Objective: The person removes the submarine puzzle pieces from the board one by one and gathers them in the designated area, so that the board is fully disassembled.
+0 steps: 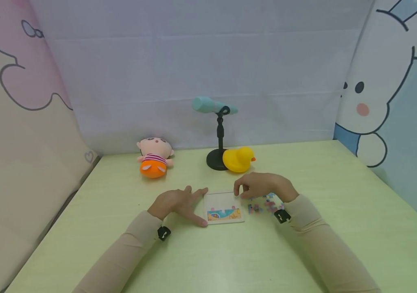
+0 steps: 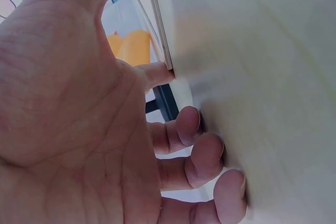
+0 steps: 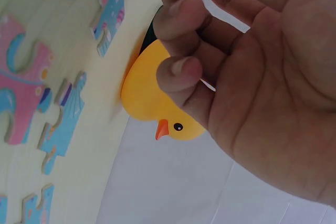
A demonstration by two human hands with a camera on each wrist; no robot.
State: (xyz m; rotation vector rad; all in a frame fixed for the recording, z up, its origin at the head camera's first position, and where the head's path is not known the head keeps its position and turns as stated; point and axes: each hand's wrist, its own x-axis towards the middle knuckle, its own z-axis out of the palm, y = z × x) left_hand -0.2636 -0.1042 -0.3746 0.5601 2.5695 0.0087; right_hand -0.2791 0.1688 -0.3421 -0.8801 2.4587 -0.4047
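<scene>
In the head view, a white-framed puzzle board lies on the table, with a colourful strip of joined pieces along its near side. My left hand spreads out at the board's left edge, thumb at the near corner and index finger at the far one. The other left fingers rest on the tabletop. Over the far right corner of the board is my right hand, fingers bent downward; whether it pinches a piece is hidden. Loose puzzle pieces lie beside the board, under and near that hand.
Behind the board, a yellow toy duck sits against the round black base of a stand bearing a mint-green microphone-shaped object. A plush doll in orange lies at the back left. Fabric walls enclose the pale table.
</scene>
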